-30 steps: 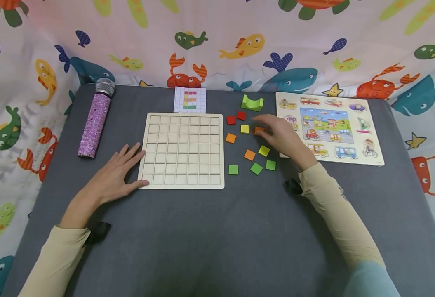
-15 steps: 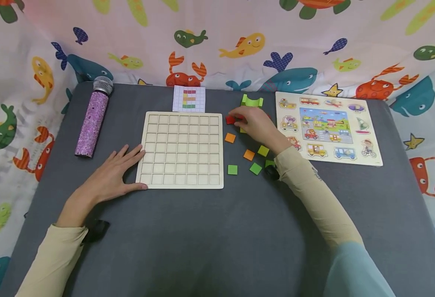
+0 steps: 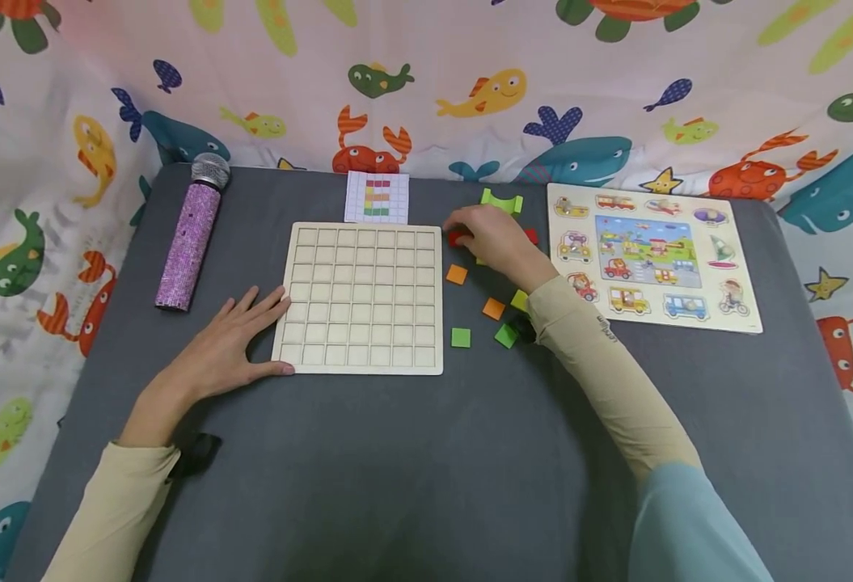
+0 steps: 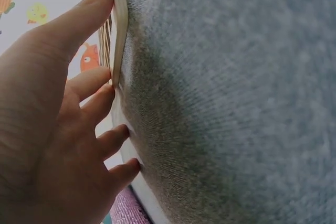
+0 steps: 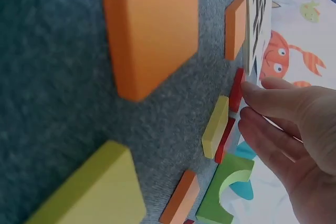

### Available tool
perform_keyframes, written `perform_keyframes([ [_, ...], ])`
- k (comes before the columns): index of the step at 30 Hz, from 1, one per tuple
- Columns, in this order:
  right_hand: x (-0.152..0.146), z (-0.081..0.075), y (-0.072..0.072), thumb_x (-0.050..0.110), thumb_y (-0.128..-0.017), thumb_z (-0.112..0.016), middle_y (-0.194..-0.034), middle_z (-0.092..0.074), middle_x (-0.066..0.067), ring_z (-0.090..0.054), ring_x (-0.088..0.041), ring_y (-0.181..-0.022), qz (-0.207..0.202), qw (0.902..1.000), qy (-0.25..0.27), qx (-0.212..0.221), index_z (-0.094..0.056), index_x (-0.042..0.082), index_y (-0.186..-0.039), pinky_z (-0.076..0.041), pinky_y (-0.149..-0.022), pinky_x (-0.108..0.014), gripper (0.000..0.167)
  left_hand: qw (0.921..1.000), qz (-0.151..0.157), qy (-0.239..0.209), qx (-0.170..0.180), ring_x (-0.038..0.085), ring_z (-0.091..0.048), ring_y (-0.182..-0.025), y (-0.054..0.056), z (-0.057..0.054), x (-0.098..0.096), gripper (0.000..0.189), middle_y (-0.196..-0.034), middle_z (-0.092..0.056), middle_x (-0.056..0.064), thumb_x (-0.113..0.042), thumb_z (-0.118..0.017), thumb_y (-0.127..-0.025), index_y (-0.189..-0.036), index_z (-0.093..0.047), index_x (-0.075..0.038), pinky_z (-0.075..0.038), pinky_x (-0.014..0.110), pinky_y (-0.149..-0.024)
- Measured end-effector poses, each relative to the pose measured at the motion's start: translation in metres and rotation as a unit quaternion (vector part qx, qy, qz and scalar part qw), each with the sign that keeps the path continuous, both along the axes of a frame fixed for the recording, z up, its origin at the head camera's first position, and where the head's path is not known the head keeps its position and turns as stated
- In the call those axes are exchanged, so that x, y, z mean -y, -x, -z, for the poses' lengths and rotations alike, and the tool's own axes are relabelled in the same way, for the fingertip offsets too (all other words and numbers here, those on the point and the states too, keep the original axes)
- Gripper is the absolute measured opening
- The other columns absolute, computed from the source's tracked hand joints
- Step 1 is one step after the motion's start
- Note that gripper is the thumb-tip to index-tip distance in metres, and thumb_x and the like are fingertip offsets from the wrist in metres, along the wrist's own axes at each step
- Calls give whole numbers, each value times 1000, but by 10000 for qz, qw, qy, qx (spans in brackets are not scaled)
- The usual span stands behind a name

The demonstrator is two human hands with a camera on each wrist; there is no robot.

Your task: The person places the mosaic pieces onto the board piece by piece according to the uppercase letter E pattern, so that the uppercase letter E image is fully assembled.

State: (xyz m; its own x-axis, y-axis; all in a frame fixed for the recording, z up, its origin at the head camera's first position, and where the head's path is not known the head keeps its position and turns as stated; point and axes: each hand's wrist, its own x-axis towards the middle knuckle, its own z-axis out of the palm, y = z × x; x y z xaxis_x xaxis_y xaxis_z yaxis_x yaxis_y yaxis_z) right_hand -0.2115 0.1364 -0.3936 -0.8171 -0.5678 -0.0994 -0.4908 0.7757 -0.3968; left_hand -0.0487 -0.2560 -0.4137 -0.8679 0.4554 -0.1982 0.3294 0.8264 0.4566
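Note:
My left hand [image 3: 218, 352] lies spread at the left side of a pale wooden grid board [image 3: 359, 299]. In the left wrist view, its thumb and fingertips [image 4: 119, 132] touch the board's edge. My right hand [image 3: 495, 238] reaches over a red square tile [image 3: 456, 238] beside the board's upper right corner. In the right wrist view, thumb and fingers stand apart, thumb tip right at that red tile [image 5: 237, 90], which lies flat. Around it are a second red tile [image 5: 224, 141], a yellow tile [image 5: 215, 128] and orange tiles [image 5: 235, 29].
Green tiles [image 3: 461, 338] lie nearer. Behind the right hand stands a green arch block [image 3: 502, 200]. A small pattern card [image 3: 377, 196] touches the board's far side. A glittery microphone [image 3: 190, 242] lies left, a picture puzzle [image 3: 659, 307] right. A fish-print curtain hangs behind.
My right hand has moved left from an orange tile near the puzzle to the red tile by the board. The left hand stays at the board's edge. The view shifts slightly.

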Motion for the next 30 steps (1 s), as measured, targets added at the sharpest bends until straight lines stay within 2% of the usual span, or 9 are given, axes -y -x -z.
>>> perform_keyframes([
  [7,-1,-5,2,3,-92,-67,-117,-68,-13,-62,-27,-109,-88,9994,15,322,-67,4,-123,-49,-97,-40,31,9999,23,-99,-44,42,-9,-148,-1,3,0,98,-163,-18,8,-52,-75,-81,-156,-26,-11,-4,58,-118],
  [17,3,-9,1,-1,-90,-68,-106,-68,-13,-61,-26,-98,-26,9993,41,365,-66,2,-123,-51,-92,-38,33,10000,-43,-19,38,40,-8,-149,0,3,-1,98,-163,-18,7,-50,-76,-81,-156,-27,-11,-4,57,-119],
  [23,12,-17,-2,-1,-90,-68,-102,-69,-13,-61,-26,-93,-133,9982,468,360,-67,2,-121,-52,-87,-38,32,9999,32,-99,14,42,-8,-148,0,2,0,97,-163,-18,9,-50,-75,-82,-156,-26,-10,-3,59,-118],
  [30,37,-20,0,0,-89,-69,-100,-68,-11,-60,-23,-91,-335,9934,960,524,-68,1,-121,-52,-86,-35,32,9999,38,-133,73,42,-7,-148,0,0,1,97,-163,-17,9,-52,-74,-82,-156,-26,-10,-2,59,-118],
])
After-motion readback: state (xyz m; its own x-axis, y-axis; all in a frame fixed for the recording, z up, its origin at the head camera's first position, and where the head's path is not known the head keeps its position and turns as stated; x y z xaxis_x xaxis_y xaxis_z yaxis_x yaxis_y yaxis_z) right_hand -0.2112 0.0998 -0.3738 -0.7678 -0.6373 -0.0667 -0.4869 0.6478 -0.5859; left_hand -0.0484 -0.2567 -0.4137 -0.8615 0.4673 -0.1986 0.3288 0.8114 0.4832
